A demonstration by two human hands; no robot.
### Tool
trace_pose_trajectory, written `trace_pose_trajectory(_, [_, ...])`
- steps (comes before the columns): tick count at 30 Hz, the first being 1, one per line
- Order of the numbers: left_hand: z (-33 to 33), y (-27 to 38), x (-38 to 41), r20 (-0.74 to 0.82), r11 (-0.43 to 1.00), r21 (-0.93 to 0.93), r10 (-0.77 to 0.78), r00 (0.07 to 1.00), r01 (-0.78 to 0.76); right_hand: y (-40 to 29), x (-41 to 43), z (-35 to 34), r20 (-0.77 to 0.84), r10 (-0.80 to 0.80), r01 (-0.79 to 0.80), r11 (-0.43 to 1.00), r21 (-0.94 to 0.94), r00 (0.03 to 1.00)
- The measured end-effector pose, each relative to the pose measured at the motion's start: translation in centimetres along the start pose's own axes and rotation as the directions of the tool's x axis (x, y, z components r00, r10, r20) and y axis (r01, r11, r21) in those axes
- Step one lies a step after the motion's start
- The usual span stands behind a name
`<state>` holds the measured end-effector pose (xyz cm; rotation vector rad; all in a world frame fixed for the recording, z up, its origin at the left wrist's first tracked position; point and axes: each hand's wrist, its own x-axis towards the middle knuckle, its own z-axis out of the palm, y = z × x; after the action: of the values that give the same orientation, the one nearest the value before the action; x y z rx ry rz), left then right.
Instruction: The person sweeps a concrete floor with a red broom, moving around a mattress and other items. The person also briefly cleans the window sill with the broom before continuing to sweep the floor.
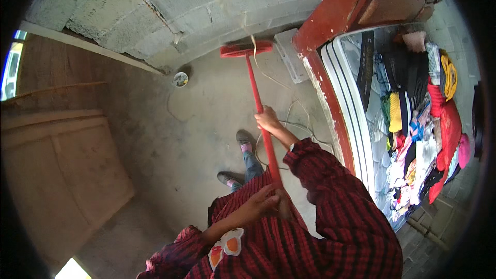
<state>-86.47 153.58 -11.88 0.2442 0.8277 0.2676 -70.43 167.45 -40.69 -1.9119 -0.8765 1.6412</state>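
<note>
A red long-handled broom (254, 81) slants from my body towards the block wall. Its wide red head (236, 51) is on the concrete floor near the wall's foot, partly blurred. My right hand (267, 119) is wrapped around the middle of the handle. Close to my waist, my left hand (263, 203) is at the handle's upper end, its fingers around it and some of them blurred. A pale cord (267, 74) hangs down across the broom head and trails over the floor.
A small white tub (180, 80) stands near the wall. Right of the broom lies a concrete block (290, 56) beside a red wooden bed frame (325, 93). Clothes (410, 124) are heaped on the plastic-covered mattress (358, 124). A brown wooden panel (66, 170) is at left. Loops of cable (306, 126) lie near my feet.
</note>
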Motion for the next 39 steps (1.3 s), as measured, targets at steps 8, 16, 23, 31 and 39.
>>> trace_pose_trajectory(8, [-2.4, 2.0, 3.1, 0.048, 0.992, 0.052, -0.122, 0.991, 0.119, -2.9, 5.0, -8.4, 0.005, 0.07, -0.066, 0.954, -0.292, 0.998])
trace_pose_trajectory(16, [-2.9, 3.2, 3.6, -0.038, 0.999, -0.027, -0.037, 0.999, 0.036, -3.1, -6.1, -14.9, 0.038, 0.005, 0.019, 0.809, -0.587, 0.999])
trace_pose_trajectory(23, [-3.2, 3.4, 4.7, -0.183, 0.997, -0.063, -0.062, 0.981, 0.051, -5.7, 3.8, -14.7, -0.027, -0.109, 0.065, 0.754, -0.654, 0.994])
trace_pose_trajectory(31, [-3.1, 4.2, 5.0, -0.176, 0.997, -0.071, -0.007, 0.984, -0.005, -2.2, -3.0, -18.4, 0.082, 0.123, -0.03, 0.711, -0.702, 0.989])
trace_pose_trajectory(39, [-3.3, 2.7, 6.6, -0.134, 0.998, 0.056, 0.004, 0.991, 0.003, -2.7, 1.3, -14.3, -0.043, 0.065, -0.078, 0.846, -0.527, 0.997])
